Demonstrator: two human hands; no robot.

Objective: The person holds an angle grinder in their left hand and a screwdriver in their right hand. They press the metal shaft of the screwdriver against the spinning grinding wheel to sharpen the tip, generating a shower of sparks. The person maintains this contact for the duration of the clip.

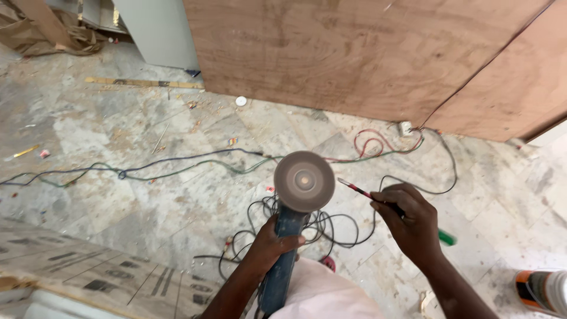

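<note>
My left hand grips the blue body of an angle grinder, held upright with its round grey disc facing the camera. My right hand holds a thin red and black tool with a green handle end, its tip pointing at the right edge of the disc, close to it. Both hands are over a dusty stone-tile floor.
Tangled black, green, blue and red cables run across the floor under the grinder. Large plywood sheets lean at the back. A printed board lies lower left. An orange and white object sits at lower right.
</note>
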